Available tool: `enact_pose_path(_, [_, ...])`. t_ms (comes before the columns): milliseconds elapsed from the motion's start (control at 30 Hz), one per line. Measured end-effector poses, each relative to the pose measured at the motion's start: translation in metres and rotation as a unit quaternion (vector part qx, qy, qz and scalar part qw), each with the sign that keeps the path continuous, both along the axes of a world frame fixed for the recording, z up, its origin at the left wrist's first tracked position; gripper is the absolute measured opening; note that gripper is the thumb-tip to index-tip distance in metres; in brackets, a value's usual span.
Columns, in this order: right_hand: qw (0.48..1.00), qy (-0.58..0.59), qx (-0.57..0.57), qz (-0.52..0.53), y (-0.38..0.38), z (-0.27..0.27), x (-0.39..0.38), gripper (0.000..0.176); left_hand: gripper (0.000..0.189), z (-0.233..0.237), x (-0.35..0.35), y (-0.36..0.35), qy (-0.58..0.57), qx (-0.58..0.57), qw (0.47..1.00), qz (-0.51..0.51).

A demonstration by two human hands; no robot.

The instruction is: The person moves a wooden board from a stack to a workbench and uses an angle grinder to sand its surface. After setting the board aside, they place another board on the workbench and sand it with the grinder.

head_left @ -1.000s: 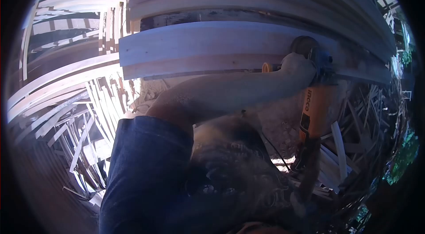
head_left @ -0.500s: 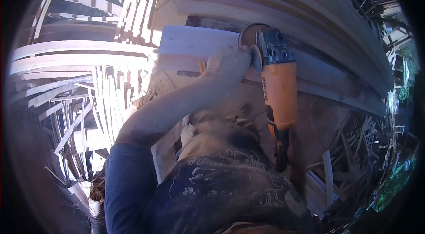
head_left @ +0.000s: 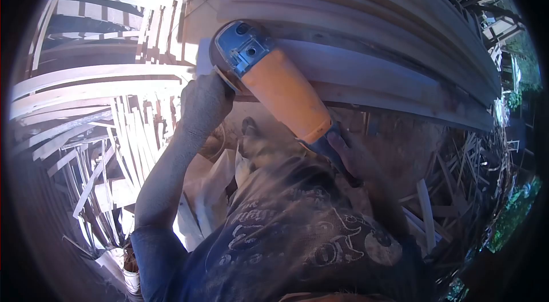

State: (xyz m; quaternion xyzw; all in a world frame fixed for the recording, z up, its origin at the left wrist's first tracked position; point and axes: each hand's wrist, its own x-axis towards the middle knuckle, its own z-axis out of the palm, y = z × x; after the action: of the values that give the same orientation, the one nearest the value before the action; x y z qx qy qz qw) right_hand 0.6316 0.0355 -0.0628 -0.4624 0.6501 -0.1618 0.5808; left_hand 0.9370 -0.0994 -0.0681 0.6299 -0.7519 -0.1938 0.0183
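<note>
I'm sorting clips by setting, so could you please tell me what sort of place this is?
Probably an outdoor woodworking yard: stacked long planks, heaps of thin offcut strips, and an orange angle grinder held by the left hand and right hand.

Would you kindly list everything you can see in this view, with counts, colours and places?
angle grinder: one, orange body with grey head, centre, its head at the boards
curved boards: a stack of several, pale wood, across the top
thin slats: many, pale, loose heap at left
offcuts: many, pale and brown, heap at lower right
foliage: one patch, green, far right edge
printed shirt: one, dark with pale print, bottom centre
left hand: one, dusty, closed beside the grinder's head
right hand: one, closed on the grinder's rear handle
</note>
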Motion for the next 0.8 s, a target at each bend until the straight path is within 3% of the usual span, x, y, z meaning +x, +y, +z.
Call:
enact_pose_path(167, [0.967,0.027,0.099,-0.234,0.105,0.006,-0.092,0.050,0.015,-0.002,-0.167,-0.016,0.134,0.050,0.966,-0.215])
enact_pose_path(200, [0.952,0.020,0.105,-0.287,0.122,0.010,-0.109,0.050,0.014,0.009,-0.209,-0.017,0.097,0.060,0.953,-0.281])
enact_pose_path(267, [0.916,0.001,0.110,-0.385,0.156,0.011,-0.143,0.050,0.022,0.001,-0.298,-0.018,0.132,0.102,0.922,-0.350])
enact_pose_path(400, [0.860,-0.057,0.086,-0.499,0.194,0.011,-0.187,0.050,0.026,-0.011,-0.400,-0.007,0.090,-0.070,0.895,-0.430])
enact_pose_path(533, [0.857,-0.121,0.073,-0.496,0.194,-0.002,-0.190,0.050,0.024,-0.006,-0.354,-0.009,0.086,-0.084,0.912,-0.392])
enact_pose_path(567, [0.861,-0.113,0.072,-0.491,0.190,-0.003,-0.185,0.050,0.023,-0.003,-0.331,-0.016,0.106,-0.017,0.923,-0.368])
enact_pose_path(600, [0.880,-0.096,0.076,-0.458,0.174,-0.003,-0.171,0.051,0.022,0.003,-0.295,-0.023,0.126,0.050,0.930,-0.342])
enact_pose_path(800, [0.974,-0.025,0.068,-0.215,0.073,0.004,-0.057,0.052,0.024,-0.001,-0.105,-0.031,0.032,-0.031,0.987,-0.156])
